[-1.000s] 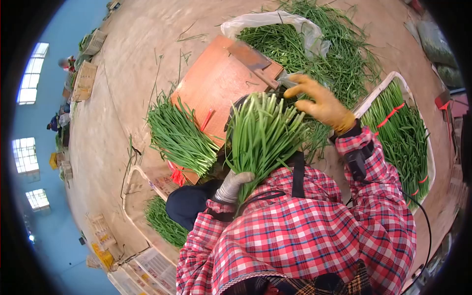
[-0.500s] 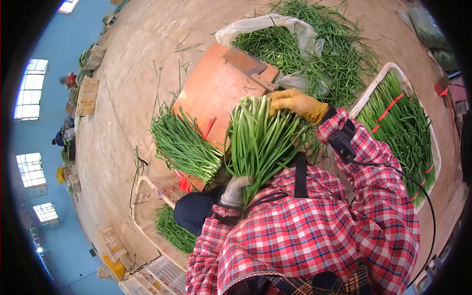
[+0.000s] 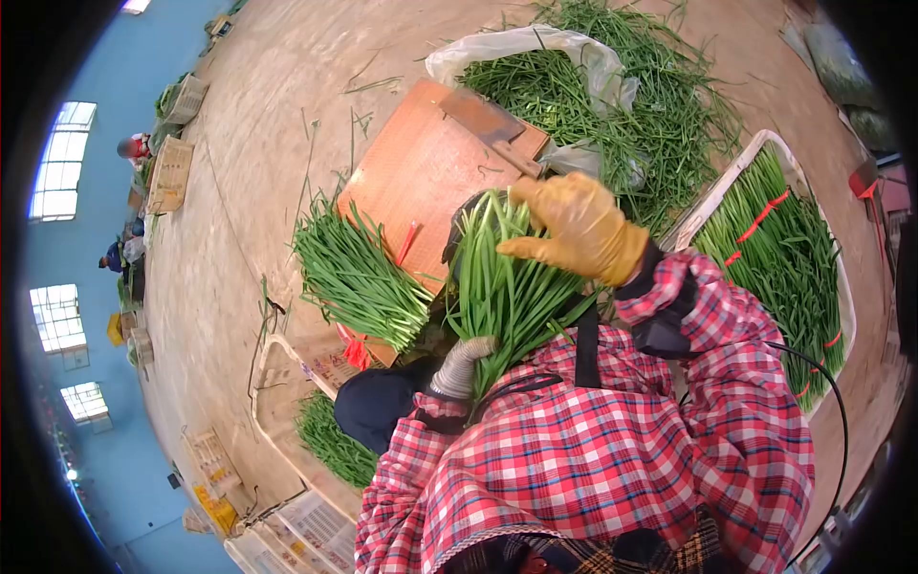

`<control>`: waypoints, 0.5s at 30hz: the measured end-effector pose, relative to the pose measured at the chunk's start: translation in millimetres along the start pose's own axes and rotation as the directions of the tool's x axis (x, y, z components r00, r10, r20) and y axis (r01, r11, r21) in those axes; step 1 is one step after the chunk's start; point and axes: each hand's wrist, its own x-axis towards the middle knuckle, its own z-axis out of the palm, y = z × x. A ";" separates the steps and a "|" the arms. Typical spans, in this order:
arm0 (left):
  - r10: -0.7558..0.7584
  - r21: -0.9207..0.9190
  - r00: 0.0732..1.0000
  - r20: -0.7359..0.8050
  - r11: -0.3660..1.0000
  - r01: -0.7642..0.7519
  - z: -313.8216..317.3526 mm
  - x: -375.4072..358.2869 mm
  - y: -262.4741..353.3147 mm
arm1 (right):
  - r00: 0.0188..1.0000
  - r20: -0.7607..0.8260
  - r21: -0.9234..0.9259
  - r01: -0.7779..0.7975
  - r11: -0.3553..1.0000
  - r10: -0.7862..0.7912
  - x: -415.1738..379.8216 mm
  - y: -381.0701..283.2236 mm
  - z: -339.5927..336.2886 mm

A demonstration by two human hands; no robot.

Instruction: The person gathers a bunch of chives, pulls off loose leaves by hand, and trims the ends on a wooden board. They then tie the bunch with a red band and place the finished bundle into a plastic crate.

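My left hand (image 3: pixel 465 367), in a pale knitted glove, is closed around the lower part of a bunch of garlic chives (image 3: pixel 507 287). The pale stem ends point up and away from me. My right hand (image 3: pixel 585 230), in a yellow rubber glove, hovers just right of the stem ends with thumb and fingers apart. Another pile of garlic chives (image 3: pixel 359 273) lies left of the bunch, partly on an orange-brown board (image 3: pixel 411 163). A flat metal blade (image 3: pixel 483 117) rests along the board's far edge. On the board lies a small red item (image 3: pixel 408 241).
Loose green leaves (image 3: pixel 660 115) spill around a clear plastic bag (image 3: pixel 612 86) beyond the board. At right a white crate (image 3: pixel 760 139) holds chives tied with red bands. Another crate (image 3: pixel 263 383) stands at lower left. People (image 3: pixel 134 148) sit by crates along the blue wall.
My right hand has come off the stem ends, and its fingers have spread. The left hand keeps its hold on the bunch, and the view has shifted slightly.
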 end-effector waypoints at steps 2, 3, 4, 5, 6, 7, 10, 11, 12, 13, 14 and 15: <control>0.091 0.156 0.992 -0.088 0.985 -0.077 18.8 -7.3 9.5 | 0.998 0.054 0.019 -0.039 0.999 0.037 2.1 0.4 20.3; 0.118 0.180 0.990 -0.080 0.978 -0.102 8.7 -4.3 5.1 | 1.000 -0.004 0.074 0.009 0.997 -0.009 2.7 4.0 26.7; 0.142 0.202 0.987 -0.071 0.971 -0.125 -6.6 2.0 -1.6 | 0.997 -0.064 0.126 0.057 0.990 -0.049 4.5 10.2 32.2; 0.165 0.224 0.985 -0.059 0.963 -0.148 -21.5 6.5 -8.3 | 0.989 -0.125 0.173 0.106 0.979 -0.085 6.9 16.9 33.9; 0.158 0.183 0.986 -0.054 0.972 -0.145 -5.0 -0.6 -2.6 | 0.948 -0.258 0.098 0.219 0.971 -0.188 10.3 26.1 29.9; 0.148 0.140 0.988 -0.047 0.980 -0.140 26.8 -13.0 8.4 | 0.956 -0.271 -0.045 0.103 0.994 -0.112 14.4 36.5 17.5; 0.166 0.144 0.986 -0.020 0.976 -0.161 41.3 -16.6 12.7 | 0.844 -0.535 -0.297 -0.162 0.941 -0.024 20.5 97.9 -21.9; 0.186 0.167 0.983 -0.013 0.969 -0.181 39.5 -14.8 13.1 | 0.845 -0.532 -0.267 -0.114 0.957 -0.048 22.4 93.0 -28.6; 0.198 0.207 0.980 -0.019 0.960 -0.190 38.1 -13.4 13.3 | 0.845 -0.530 -0.234 -0.068 0.970 -0.069 20.6 86.1 -32.8; 0.208 0.246 0.978 -0.024 0.949 -0.195 36.9 -11.9 12.7 | 0.845 -0.527 -0.201 -0.025 0.979 -0.087 15.5 75.8 -34.6; 0.214 0.284 0.976 -0.028 0.938 -0.198 36.6 -10.2 12.0 | 0.904 -0.427 0.108 0.083 0.991 -0.029 7.2 56.4 -24.9; 0.225 0.292 0.974 -0.030 0.934 -0.206 38.8 -9.0 12.1 | 0.945 -0.293 0.058 0.167 0.984 -0.143 2.6 40.2 -21.7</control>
